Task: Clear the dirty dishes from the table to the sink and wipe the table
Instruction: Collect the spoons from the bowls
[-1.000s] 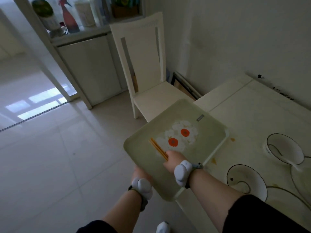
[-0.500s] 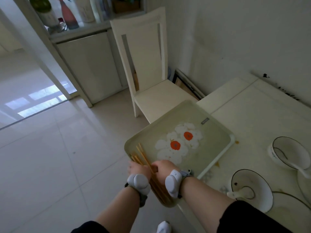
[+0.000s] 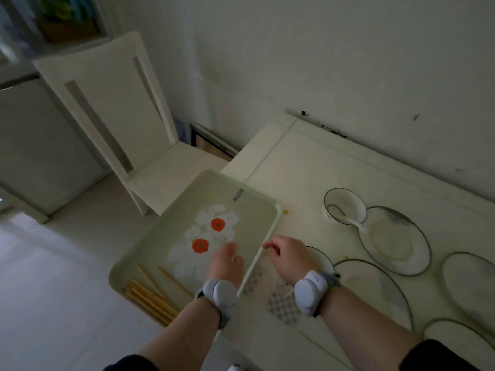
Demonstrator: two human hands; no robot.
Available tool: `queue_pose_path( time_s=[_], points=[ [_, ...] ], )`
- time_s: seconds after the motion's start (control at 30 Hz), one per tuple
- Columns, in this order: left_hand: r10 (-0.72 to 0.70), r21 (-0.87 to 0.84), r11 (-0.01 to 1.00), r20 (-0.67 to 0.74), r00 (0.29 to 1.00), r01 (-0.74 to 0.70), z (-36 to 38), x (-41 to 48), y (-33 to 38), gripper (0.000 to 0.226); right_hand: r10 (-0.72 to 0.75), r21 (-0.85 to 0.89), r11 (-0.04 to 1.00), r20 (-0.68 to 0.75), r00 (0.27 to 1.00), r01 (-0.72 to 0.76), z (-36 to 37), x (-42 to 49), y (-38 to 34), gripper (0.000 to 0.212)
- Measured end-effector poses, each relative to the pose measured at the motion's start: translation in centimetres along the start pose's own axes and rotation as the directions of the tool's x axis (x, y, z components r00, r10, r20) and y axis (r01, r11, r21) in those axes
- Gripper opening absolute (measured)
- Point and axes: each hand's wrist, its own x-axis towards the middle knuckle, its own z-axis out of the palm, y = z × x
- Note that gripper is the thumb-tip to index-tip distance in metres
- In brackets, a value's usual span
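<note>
A green tray point(image 3: 249, 207) is sitting across the left edge of the tabletop point(image 3: 308, 162), much of it hanging out over the floor point(image 3: 53, 263), with chopsticks point(image 3: 150, 298) lying in its near corner. The left hand point(image 3: 226, 261) is hovering over the tray and the right hand point(image 3: 289, 257) over the tabletop just beside the tray's rim. Both are loosely curled, holding nothing. Towards the tabletop's middle, a dirty bowl point(image 3: 344, 207) with a spoon point(image 3: 356, 223) and several plates point(image 3: 396, 239) are waiting. Loading is probably coming next; sliding the tray further on first, and placing heavy pieces over the supported side, is looking wise against tipping.
</note>
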Motion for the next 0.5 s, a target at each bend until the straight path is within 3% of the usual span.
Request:
queue_pose_path(
  time_s=[0.17, 0.27, 0.37, 0.5],
  points=[
    [0.178, 0.206, 0.951, 0.243, 0.953, -0.230, 5.3, -1.0, 5.1, 0.022, 0.171, 0.028, 0.985, -0.156, 0.973, -0.168, -4.0, -1.4, 6.4, 0.025],
    [0.294, 0.406, 0.778, 0.438, 0.849, -0.479, 7.4, -1.0, 7.3, 0.020, 0.234, 0.015, 0.971, -0.243, 0.941, -0.237, -5.2, -0.9, 9.4, 0.027],
    [0.191, 0.482, 0.683, 0.607, 0.771, -0.549, 8.8, -0.4, 8.1, 0.032, 0.292, -0.031, 0.948, -0.309, 0.905, -0.316, -6.4, 0.4, 11.6, 0.034],
    [0.100, 0.634, 0.415, 0.681, 0.725, -0.653, 9.9, -0.4, 8.6, 0.034, 0.356, -0.165, 0.882, -0.379, 0.854, -0.441, -7.7, 2.1, 13.5, 0.051]
  ],
)
